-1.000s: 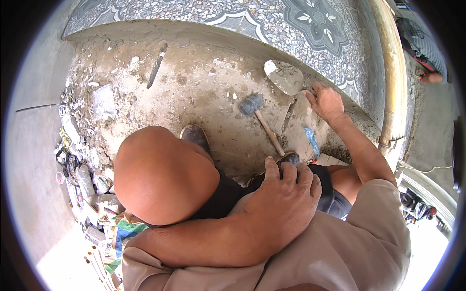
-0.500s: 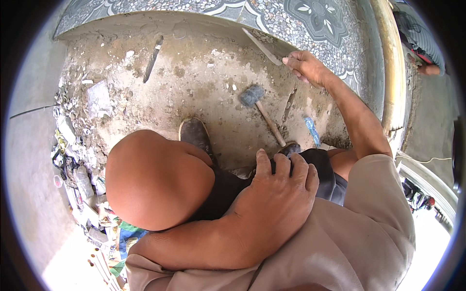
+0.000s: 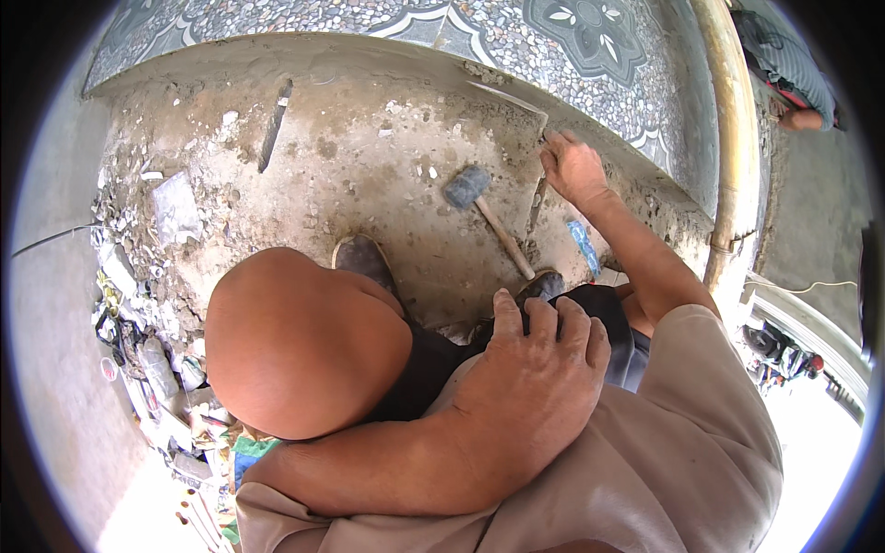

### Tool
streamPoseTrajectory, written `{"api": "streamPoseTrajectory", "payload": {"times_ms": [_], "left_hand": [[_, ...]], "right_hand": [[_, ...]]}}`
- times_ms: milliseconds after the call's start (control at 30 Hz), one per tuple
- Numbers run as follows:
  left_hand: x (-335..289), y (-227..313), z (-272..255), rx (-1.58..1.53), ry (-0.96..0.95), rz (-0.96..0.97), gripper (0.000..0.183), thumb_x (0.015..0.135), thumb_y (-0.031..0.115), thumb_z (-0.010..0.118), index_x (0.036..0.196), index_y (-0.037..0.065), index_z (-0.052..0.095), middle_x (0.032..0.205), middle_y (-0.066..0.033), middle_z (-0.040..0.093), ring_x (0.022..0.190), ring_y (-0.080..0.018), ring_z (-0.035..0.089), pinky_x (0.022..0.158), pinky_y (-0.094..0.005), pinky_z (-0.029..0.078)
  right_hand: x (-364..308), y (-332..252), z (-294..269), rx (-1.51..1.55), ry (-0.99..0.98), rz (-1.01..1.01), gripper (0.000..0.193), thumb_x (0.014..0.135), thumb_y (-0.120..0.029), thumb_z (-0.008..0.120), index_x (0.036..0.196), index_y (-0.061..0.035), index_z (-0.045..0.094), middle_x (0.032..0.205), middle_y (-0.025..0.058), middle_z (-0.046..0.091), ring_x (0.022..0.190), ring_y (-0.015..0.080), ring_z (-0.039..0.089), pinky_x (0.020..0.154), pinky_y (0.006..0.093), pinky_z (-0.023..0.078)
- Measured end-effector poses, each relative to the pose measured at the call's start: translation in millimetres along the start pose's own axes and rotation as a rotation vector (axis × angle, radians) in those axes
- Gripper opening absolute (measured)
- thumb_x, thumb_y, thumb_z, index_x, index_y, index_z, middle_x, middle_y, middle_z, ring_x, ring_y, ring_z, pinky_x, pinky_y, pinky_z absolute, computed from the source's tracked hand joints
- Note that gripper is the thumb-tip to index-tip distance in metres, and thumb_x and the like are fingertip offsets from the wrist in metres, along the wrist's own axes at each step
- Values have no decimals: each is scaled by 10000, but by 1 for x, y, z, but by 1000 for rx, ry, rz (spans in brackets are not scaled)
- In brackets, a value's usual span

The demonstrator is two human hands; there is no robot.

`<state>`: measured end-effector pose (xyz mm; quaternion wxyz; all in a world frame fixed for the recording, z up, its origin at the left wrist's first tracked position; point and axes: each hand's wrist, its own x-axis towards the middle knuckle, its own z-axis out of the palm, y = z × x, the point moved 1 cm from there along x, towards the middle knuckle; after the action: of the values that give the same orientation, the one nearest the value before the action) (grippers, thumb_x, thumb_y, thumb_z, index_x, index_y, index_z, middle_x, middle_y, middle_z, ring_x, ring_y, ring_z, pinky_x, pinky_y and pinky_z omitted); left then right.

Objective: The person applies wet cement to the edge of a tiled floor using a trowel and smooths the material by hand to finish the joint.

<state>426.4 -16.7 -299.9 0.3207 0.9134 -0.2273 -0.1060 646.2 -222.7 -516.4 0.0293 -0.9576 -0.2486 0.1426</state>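
Note:
My right hand (image 3: 575, 168) is closed round the handle of a trowel (image 3: 513, 99), reaching out beside the step's edge. The trowel's thin blade shows nearly edge-on, lying along the cement side of the patterned tiled step (image 3: 498, 69); whether it touches is hard to tell. My fingers hide most of the handle. Resting across my lap, my left hand (image 3: 535, 369) holds nothing, its dusty fingers spread on the dark shorts. Nearer my feet, a mallet (image 3: 468, 187) with a grey head and wooden handle lies on the dirty ground, below and left of my right hand.
A blue wrapper (image 3: 583, 247) lies right of the mallet. Rubble and litter (image 3: 152, 355) line the left side, with a flat pale piece (image 3: 176, 208) nearby. A bamboo pole (image 3: 733, 138) stands at right; beyond it another person (image 3: 791, 64) is partly visible.
My right hand has moved down slightly and turned, bringing the trowel blade lower against the step's side. The view has shifted a little. My left hand stays on my lap.

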Motion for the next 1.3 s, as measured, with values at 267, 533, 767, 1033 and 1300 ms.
{"api": "streamPoseTrajectory", "payload": {"times_ms": [267, 533, 767, 1033, 1300], "left_hand": [[6, -3, 1, -23, -18, 21, 413, 940, 174, 578, 1294, -31, 633, 1262, -252, 648, 1065, -341, 654, 1002, -602, 509], [17, -4, -3, -65, -72, 8, 410, 947, 168, 569, 1300, -32, 628, 1277, -257, 643, 1082, -353, 651, 1010, -608, 507], [20, -5, 1, -41, -60, 22, 410, 952, 177, 563, 1303, -26, 629, 1280, -250, 641, 1088, -354, 647, 1007, -606, 509], [22, -6, -1, -55, -72, 14, 414, 950, 177, 565, 1305, -24, 633, 1262, -244, 652, 1070, -343, 652, 1012, -596, 506], [24, -5, 1, -45, -46, 21, 407, 938, 174, 573, 1288, -20, 648, 1254, -238, 655, 1066, -344, 653, 1002, -593, 511]], "right_hand": [[-12, -15, -30, 141, 165, 113, 167, 953, -235, 669, 1016, -81, 661, 1011, 140, 689, 963, 418, 678, 819, 530, 548], [-23, -15, -12, 186, 209, 26, 148, 927, -211, 694, 956, -71, 658, 975, 149, 683, 924, 411, 679, 779, 529, 553], [9, -29, 13, 247, 228, 93, 165, 909, -220, 709, 949, -64, 673, 975, 162, 688, 917, 422, 670, 799, 522, 544], [-13, -16, 18, 295, 313, 54, 184, 916, -218, 722, 1019, -69, 692, 960, 165, 678, 892, 424, 670, 756, 518, 541], [-6, -8, 21, 179, 210, 47, 255, 946, -312, 694, 1087, -101, 711, 986, 162, 710, 917, 421, 691, 797, 513, 554]]}}
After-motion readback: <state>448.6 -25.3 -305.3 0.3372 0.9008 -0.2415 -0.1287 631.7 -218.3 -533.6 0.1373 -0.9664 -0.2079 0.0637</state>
